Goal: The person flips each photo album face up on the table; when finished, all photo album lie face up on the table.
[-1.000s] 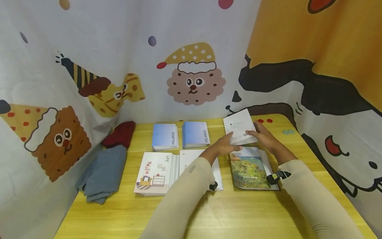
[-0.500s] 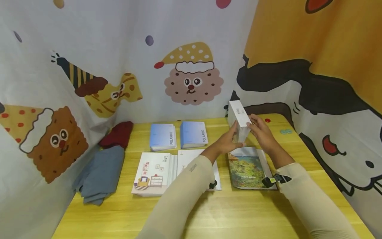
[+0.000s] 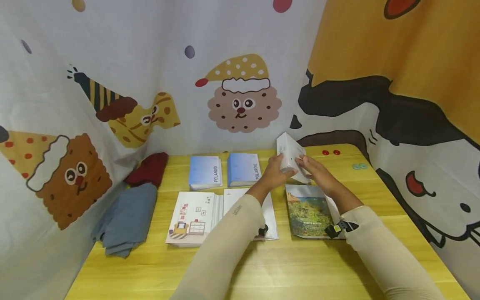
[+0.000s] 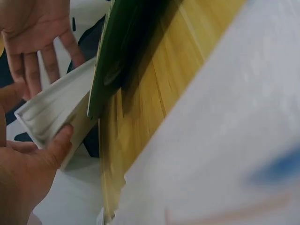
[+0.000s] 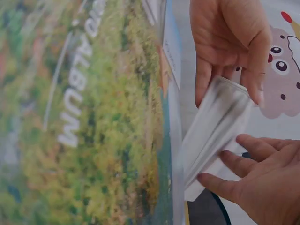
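Note:
A small, thick white album (image 3: 295, 151) is held tilted above the back of the table, its spine toward the left. My left hand (image 3: 275, 171) grips its near left end, the thumb (image 4: 61, 143) lying along the edge. From the other side my right hand (image 3: 318, 175) touches it with spread, nearly straight fingers (image 5: 234, 164). Page edges show between the covers in the right wrist view. Just below the hands lies a photo album (image 3: 309, 212) with a garden picture cover. My left forearm partly covers a white album (image 3: 270, 208).
Two blue Polaroid albums (image 3: 205, 170) stand at the back, beyond a white album with a room drawing (image 3: 190, 216). Grey cloth (image 3: 129, 216) and dark red cloth (image 3: 150, 168) lie at the left. Red buttons (image 3: 331, 152) and pale blue buttons (image 3: 359, 166) lie at the back right.
The small white album has been turned over between the hands, from its printed face through its upright spine to a leftward tilt. Both hands have shifted slightly left.

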`<control>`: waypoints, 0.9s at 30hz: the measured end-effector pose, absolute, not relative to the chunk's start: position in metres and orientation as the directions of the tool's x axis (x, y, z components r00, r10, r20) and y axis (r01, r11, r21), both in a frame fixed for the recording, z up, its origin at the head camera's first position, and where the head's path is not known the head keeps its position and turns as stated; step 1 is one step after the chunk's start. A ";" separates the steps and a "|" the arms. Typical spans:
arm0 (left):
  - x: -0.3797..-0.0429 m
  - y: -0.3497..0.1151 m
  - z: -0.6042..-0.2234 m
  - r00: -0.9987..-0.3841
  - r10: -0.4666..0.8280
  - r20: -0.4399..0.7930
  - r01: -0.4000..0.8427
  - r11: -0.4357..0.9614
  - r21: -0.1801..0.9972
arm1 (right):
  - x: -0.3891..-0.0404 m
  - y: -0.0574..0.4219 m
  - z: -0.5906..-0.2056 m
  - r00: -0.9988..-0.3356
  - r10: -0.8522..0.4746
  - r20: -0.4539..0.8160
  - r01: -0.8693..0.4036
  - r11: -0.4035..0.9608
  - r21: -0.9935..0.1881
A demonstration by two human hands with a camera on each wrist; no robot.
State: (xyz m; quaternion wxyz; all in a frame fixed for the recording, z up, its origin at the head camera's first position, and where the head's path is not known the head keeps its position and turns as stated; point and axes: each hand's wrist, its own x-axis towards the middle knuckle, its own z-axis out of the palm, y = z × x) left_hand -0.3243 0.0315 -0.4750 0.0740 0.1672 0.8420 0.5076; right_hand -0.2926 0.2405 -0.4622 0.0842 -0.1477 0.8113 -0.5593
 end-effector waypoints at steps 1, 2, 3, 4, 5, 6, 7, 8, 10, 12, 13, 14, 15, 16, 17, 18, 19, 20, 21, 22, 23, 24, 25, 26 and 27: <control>-0.325 0.030 -0.475 -0.938 0.345 0.042 0.206 0.453 0.868 | -0.293 0.241 -0.463 -0.943 -0.333 0.010 -0.132 0.347 -0.928; -0.326 0.029 -0.475 -0.942 0.334 0.040 0.204 0.474 0.857 | -0.293 0.241 -0.465 -0.942 -0.335 -0.006 -0.121 0.359 -0.925; -0.326 0.029 -0.475 -0.945 0.324 0.037 0.201 0.490 0.848 | -0.293 0.241 -0.466 -0.942 -0.336 -0.020 -0.112 0.370 -0.922; -0.327 0.028 -0.476 -0.948 0.318 0.033 0.200 0.509 0.837 | -0.293 0.242 -0.467 -0.942 -0.335 -0.033 -0.101 0.375 -0.921; -0.327 0.028 -0.476 -0.948 0.316 0.035 0.205 0.522 0.828 | -0.293 0.242 -0.468 -0.942 -0.334 -0.041 -0.095 0.379 -0.921; -0.328 0.028 -0.476 -0.949 0.313 0.040 0.209 0.526 0.824 | -0.293 0.243 -0.468 -0.942 -0.333 -0.047 -0.088 0.379 -0.921; -0.328 0.029 -0.477 -0.949 0.312 0.041 0.210 0.531 0.821 | -0.293 0.243 -0.469 -0.941 -0.336 -0.051 -0.087 0.383 -0.919; -0.329 0.030 -0.478 -0.949 0.313 0.046 0.216 0.534 0.817 | -0.293 0.244 -0.469 -0.940 -0.337 -0.054 -0.084 0.384 -0.919; -0.330 0.031 -0.480 -0.944 0.327 0.051 0.228 0.531 0.816 | -0.293 0.246 -0.469 -0.940 -0.335 -0.057 -0.083 0.389 -0.917; -0.332 0.033 -0.481 -0.937 0.345 0.050 0.237 0.526 0.817 | -0.293 0.247 -0.469 -0.942 -0.332 -0.055 -0.085 0.395 -0.915; -0.333 0.033 -0.481 -0.936 0.350 0.036 0.233 0.540 0.809 | -0.294 0.248 -0.469 -0.941 -0.333 -0.054 -0.089 0.400 -0.912; -0.333 0.033 -0.482 -0.934 0.356 0.021 0.228 0.551 0.802 | -0.294 0.248 -0.469 -0.942 -0.331 -0.052 -0.091 0.401 -0.912; -0.333 0.033 -0.482 -0.933 0.360 0.003 0.220 0.563 0.797 | -0.294 0.248 -0.469 -0.942 -0.333 -0.050 -0.095 0.406 -0.909; -0.334 0.032 -0.483 -0.933 0.360 -0.016 0.209 0.577 0.790 | -0.294 0.249 -0.470 -0.942 -0.331 -0.050 -0.094 0.406 -0.909; -0.333 0.032 -0.483 -0.933 0.359 -0.036 0.197 0.589 0.784 | -0.294 0.249 -0.470 -0.942 -0.333 -0.049 -0.099 0.413 -0.906; -0.333 0.030 -0.483 -0.934 0.352 -0.055 0.179 0.595 0.783 | -0.295 0.249 -0.470 -0.941 -0.335 -0.050 -0.101 0.416 -0.904; -0.332 0.028 -0.482 -0.937 0.343 -0.070 0.163 0.605 0.779 | -0.295 0.249 -0.470 -0.939 -0.339 -0.050 -0.105 0.423 -0.900; -0.331 0.026 -0.481 -0.938 0.338 -0.075 0.153 0.600 0.785 | -0.295 0.249 -0.470 -0.940 -0.338 -0.052 -0.104 0.428 -0.897; -0.330 0.024 -0.480 -0.939 0.334 -0.076 0.148 0.594 0.791 | -0.295 0.250 -0.470 -0.940 -0.336 -0.054 -0.104 0.435 -0.895; -0.328 0.021 -0.478 -0.940 0.332 -0.075 0.143 0.586 0.797 | -0.295 0.250 -0.470 -0.942 -0.331 -0.056 -0.102 0.440 -0.892; -0.327 0.018 -0.476 -0.941 0.332 -0.073 0.145 0.585 0.798 | -0.294 0.251 -0.470 -0.943 -0.327 -0.058 -0.100 0.446 -0.889; -0.325 0.015 -0.474 -0.940 0.335 -0.065 0.152 0.582 0.799 | -0.294 0.251 -0.470 -0.945 -0.321 -0.060 -0.096 0.449 -0.888; -0.324 0.012 -0.472 -0.939 0.340 -0.058 0.163 0.584 0.795 | -0.293 0.251 -0.470 -0.946 -0.318 -0.063 -0.092 0.450 -0.888; -0.322 0.008 -0.469 -0.937 0.346 -0.054 0.173 0.591 0.788 | -0.293 0.251 -0.469 -0.947 -0.315 -0.063 -0.091 0.452 -0.887; -0.321 0.004 -0.467 -0.935 0.350 -0.050 0.183 0.600 0.779 | -0.292 0.251 -0.469 -0.947 -0.316 -0.063 -0.092 0.453 -0.887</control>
